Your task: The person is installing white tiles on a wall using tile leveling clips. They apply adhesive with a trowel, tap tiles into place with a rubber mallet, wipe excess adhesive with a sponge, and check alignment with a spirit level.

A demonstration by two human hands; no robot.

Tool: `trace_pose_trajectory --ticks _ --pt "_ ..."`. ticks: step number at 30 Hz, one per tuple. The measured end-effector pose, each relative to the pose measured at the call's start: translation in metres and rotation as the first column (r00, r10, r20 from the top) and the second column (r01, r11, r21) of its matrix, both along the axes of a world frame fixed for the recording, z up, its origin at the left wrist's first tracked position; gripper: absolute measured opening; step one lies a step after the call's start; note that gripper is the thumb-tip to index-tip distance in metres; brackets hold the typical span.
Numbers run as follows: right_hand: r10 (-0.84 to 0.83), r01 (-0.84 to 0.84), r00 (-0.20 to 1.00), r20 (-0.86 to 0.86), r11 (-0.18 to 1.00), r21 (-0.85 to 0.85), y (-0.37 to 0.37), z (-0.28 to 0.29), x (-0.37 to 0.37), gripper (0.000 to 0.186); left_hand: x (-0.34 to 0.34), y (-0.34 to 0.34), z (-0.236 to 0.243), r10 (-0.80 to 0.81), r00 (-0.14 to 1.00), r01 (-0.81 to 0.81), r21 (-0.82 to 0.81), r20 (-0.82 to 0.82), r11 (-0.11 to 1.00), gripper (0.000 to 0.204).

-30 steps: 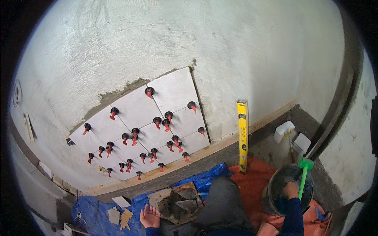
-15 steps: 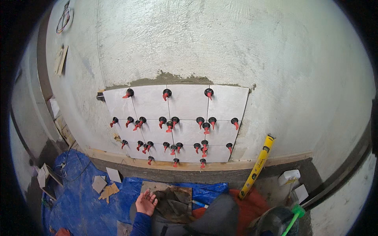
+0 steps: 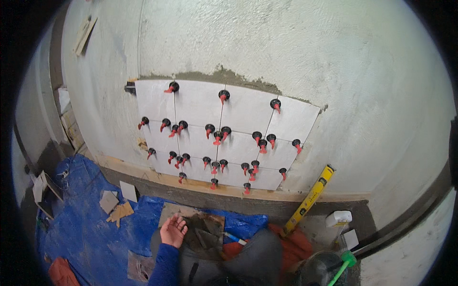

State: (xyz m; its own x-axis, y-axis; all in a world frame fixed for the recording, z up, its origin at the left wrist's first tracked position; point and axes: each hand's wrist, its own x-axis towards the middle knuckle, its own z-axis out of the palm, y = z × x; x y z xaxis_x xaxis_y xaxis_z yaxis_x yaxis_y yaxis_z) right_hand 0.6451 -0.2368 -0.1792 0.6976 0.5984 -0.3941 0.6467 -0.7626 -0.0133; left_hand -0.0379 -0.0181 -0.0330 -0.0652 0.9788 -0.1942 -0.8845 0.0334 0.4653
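Single view, from a head-worn fisheye camera. It looks forward and somewhat downward at a rough grey plastered wall point(image 3: 296, 52), seen from near, slightly from the right. The block of white wall tiles with red-and-black levelling clips point(image 3: 224, 136) sits centre frame. The blue plastic floor sheet point(image 3: 90, 229) fills the lower left. Straight edges bow toward the rim; corners are black. The wearer's left hand point(image 3: 172, 230) enters from the lower edge.

White tiles point(image 3: 200, 102) with red-black clips point(image 3: 223, 96), blue tarp point(image 3: 86, 229), yellow level point(image 3: 310, 198), green handle point(image 3: 341, 269)
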Motion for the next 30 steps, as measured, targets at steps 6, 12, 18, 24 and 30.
trace_pose_trajectory --ticks 6,12,18,24,30 --pt "0.075 -0.074 0.997 0.017 0.996 -0.058 -0.019 -0.015 0.025 0.062 0.001 0.002 0.005 0.029 1.0 -0.029 -0.068 -0.002 0.997 0.036" --pt "0.209 -0.205 0.978 0.013 0.969 -0.138 -0.031 -0.052 0.065 0.065 -0.005 0.001 0.002 0.015 0.999 -0.014 -0.006 0.03 1.0 0.038" --pt "0.361 -0.354 0.933 0.016 0.922 -0.154 -0.037 -0.056 0.076 0.065 -0.008 0.001 -0.002 0.015 0.999 -0.015 0.009 0.029 1.0 0.038" --pt "-0.137 0.202 0.966 -0.22 0.929 0.311 -0.019 0.015 0.032 0.049 -0.006 0.002 0.003 0.021 0.999 -0.018 -0.074 0.036 0.997 0.032" --pt "-0.225 0.587 0.767 -0.601 0.624 0.516 -0.006 0.058 0.001 0.04 -0.005 0.0 0.004 0.019 0.997 -0.016 -0.046 0.07 0.999 0.035"
